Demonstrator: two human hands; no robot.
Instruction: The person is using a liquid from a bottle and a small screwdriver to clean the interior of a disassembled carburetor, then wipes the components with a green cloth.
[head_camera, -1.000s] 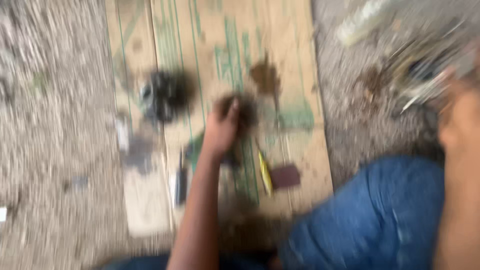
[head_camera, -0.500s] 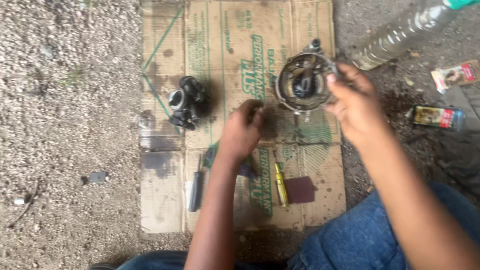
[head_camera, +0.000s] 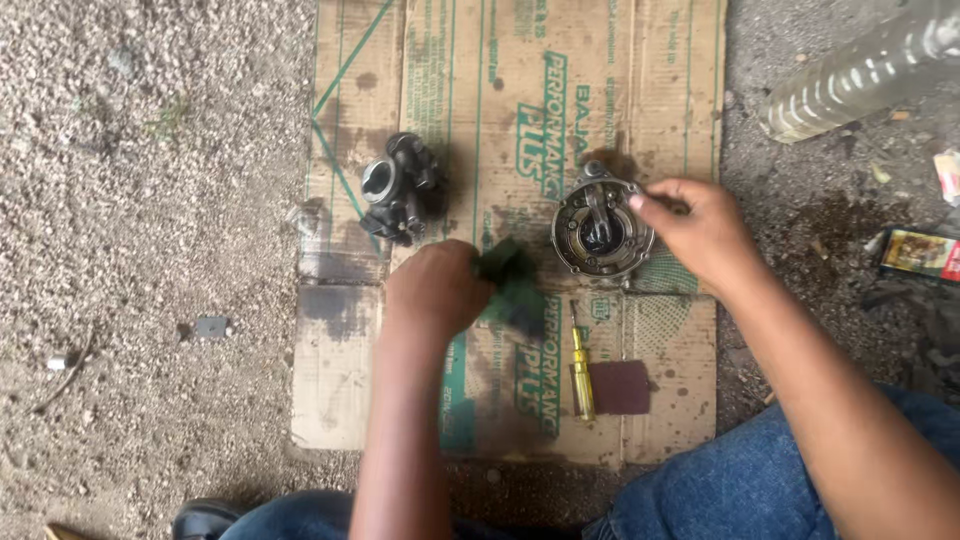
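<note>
My right hand (head_camera: 705, 235) grips the round metal cover (head_camera: 602, 228) near the middle of the cardboard (head_camera: 660, 80). My left hand (head_camera: 435, 290) is closed on a green rag (head_camera: 510, 280). The cover looks dirty; the carburetor (head_camera: 400, 187) waits near the left edge.
</note>
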